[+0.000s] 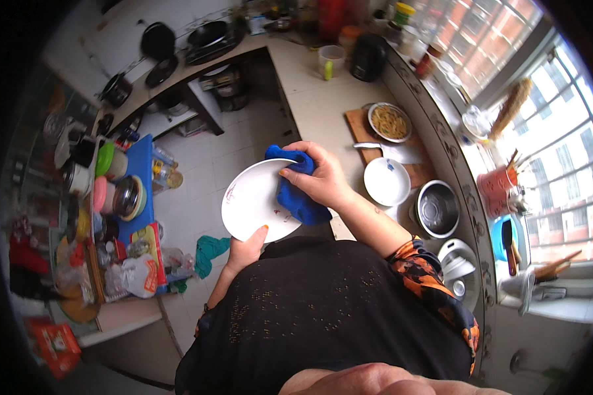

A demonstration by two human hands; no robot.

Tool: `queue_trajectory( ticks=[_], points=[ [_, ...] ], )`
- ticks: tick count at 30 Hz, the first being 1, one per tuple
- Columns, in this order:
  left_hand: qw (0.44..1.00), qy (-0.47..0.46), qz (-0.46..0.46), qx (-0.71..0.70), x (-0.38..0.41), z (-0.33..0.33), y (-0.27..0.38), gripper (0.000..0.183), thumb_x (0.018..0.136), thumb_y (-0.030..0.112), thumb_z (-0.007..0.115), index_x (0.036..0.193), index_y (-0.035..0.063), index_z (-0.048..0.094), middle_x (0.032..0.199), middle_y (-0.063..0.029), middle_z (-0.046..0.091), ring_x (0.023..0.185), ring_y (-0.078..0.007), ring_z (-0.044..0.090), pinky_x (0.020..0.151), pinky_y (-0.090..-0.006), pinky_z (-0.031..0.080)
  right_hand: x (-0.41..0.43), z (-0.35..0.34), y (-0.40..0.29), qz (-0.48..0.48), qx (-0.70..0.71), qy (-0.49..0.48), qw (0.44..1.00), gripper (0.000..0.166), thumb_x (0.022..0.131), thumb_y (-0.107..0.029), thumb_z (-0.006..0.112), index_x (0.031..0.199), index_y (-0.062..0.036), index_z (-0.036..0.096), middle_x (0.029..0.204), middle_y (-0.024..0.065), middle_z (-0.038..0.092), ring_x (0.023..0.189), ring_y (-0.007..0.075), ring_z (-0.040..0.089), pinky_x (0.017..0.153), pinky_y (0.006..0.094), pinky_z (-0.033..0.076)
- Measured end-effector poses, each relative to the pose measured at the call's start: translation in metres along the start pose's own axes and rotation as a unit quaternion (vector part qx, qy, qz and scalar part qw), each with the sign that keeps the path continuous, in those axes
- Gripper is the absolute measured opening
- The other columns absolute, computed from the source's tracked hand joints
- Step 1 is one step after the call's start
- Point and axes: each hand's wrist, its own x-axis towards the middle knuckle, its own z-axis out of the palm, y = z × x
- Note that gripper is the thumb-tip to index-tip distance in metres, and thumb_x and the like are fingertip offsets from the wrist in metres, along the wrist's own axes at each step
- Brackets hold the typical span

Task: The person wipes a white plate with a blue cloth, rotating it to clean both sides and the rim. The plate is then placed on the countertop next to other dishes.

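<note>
A white plate (257,197) with small dark red marks is held tilted in front of my body. My left hand (247,249) grips its lower rim, the thumb lying on the upper face. At the upper right rim, my right hand (318,175) holds a blue cloth (301,200), which folds over the edge and hangs down beside the plate. To the right on the counter lie a white bowl (387,181), a cleaver (398,152) and a bowl of cut food (389,122), on or against a wooden board (358,123).
A metal basin (437,209) stands near the sink (474,291), which holds white dishes (458,267). A black wok (207,34) is at the far counter. At the left, a blue-covered table (143,182) bears jars and bags. A green cloth (208,256) shows near it.
</note>
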Motion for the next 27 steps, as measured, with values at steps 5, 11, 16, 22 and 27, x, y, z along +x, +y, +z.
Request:
queue_trajectory(
  ticks=[5,11,16,22,27],
  points=[
    [0.985,-0.012,-0.059,-0.162,0.039,0.015,0.0,0.037,0.091,-0.004,0.055,0.128,-0.0046,0.052,0.122,-0.0134,0.061,0.111,-0.0234,0.058,0.098,-0.0351,0.045,-0.027,0.013,0.045,0.137,0.204,0.101,0.964,0.056,0.084,-0.021,0.076,0.129,-0.0046,0.048,0.113,0.0118,0.061,0.103,0.0197,0.06,0.087,0.0333,0.051],
    [0.929,-0.082,-0.182,-0.313,0.107,0.014,0.009,0.056,0.09,-0.006,0.051,0.144,0.0009,0.035,0.139,-0.0151,0.049,0.127,-0.0291,0.049,0.11,-0.044,0.038,-0.025,0.016,0.054,0.17,0.239,0.047,0.955,0.074,0.075,-0.011,0.078,0.136,-0.0007,0.038,0.123,0.012,0.054,0.115,0.0177,0.052,0.096,0.0337,0.047],
    [0.942,-0.21,-0.154,-0.212,0.168,-0.006,-0.017,0.053,0.09,-0.007,0.051,0.141,-0.0014,0.04,0.135,-0.0144,0.052,0.125,-0.0271,0.05,0.109,-0.0407,0.037,0.002,0.017,0.08,0.203,0.225,0.223,0.927,0.054,0.077,-0.007,0.077,0.125,-0.0025,0.052,0.109,0.0064,0.062,0.1,0.0144,0.059,0.087,0.0309,0.051],
    [0.906,-0.364,-0.155,-0.148,0.22,-0.015,-0.043,0.04,0.09,-0.001,0.057,0.129,-0.0032,0.053,0.124,-0.0103,0.061,0.114,-0.0208,0.058,0.099,-0.033,0.044,0.03,-0.006,0.06,0.138,0.005,0.362,0.922,0.036,0.082,-0.001,0.074,0.115,-0.0055,0.059,0.1,0.0015,0.065,0.091,0.009,0.061,0.08,0.0268,0.052],
    [0.869,-0.41,-0.165,-0.222,0.235,0.002,-0.055,0.052,0.086,-0.009,0.052,0.137,0.0001,0.046,0.131,-0.0113,0.055,0.123,-0.024,0.053,0.107,-0.0372,0.037,0.01,0.036,0.066,0.192,0.204,0.477,0.833,0.029,0.086,-0.009,0.071,0.109,-0.0009,0.056,0.097,0.0053,0.064,0.089,0.0114,0.061,0.077,0.0281,0.052]
  ],
)
